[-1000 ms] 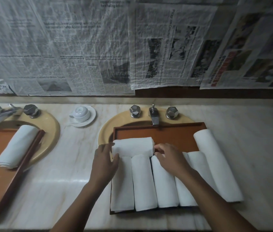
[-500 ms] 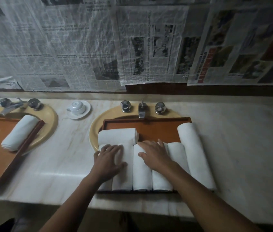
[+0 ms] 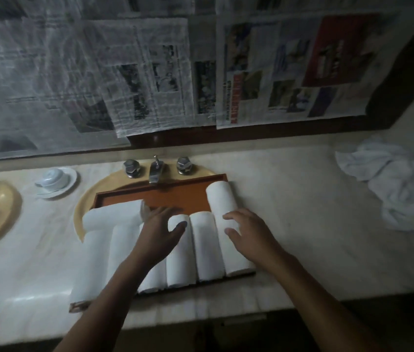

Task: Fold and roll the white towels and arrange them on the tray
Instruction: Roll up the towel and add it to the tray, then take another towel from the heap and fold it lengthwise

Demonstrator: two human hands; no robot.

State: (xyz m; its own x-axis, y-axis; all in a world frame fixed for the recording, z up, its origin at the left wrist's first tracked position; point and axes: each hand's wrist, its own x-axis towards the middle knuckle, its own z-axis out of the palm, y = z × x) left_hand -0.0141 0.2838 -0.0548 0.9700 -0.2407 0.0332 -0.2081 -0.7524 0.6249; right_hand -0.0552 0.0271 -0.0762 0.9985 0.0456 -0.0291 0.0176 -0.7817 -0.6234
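A brown rectangular wooden tray [image 3: 175, 200] lies over a round yellow basin [image 3: 85, 207] on the pale marble tabletop [image 3: 302, 224]. On the tray a row of rolled white towels [image 3: 203, 247] lies side by side, each running from the tray's near edge towards its far edge. At the tray's right edge lies a longer rolled white towel [image 3: 220, 199], which reaches further back than the others. At the tray's far left corner a crosswise rolled white towel [image 3: 113, 215] lies over the far ends of the leftmost rolls.

The left hand [image 3: 159, 235] rests flat on the middle of the row, its fingers [image 3: 166, 212] straight and slightly apart, holding nothing. The right hand [image 3: 250, 229] rests on the longer roll, its fingers loosely curved and apart, touching the cloth without closing round it.

Just beyond the tray's far edge stands a metal tap [image 3: 155, 171] between two knobs. Left of the tray is a white cup on a saucer [image 3: 54, 180]. Well to the right of the tray lies a crumpled white towel [image 3: 401, 191]. Sheets of newspaper [image 3: 150, 72] cover the wall behind the tray
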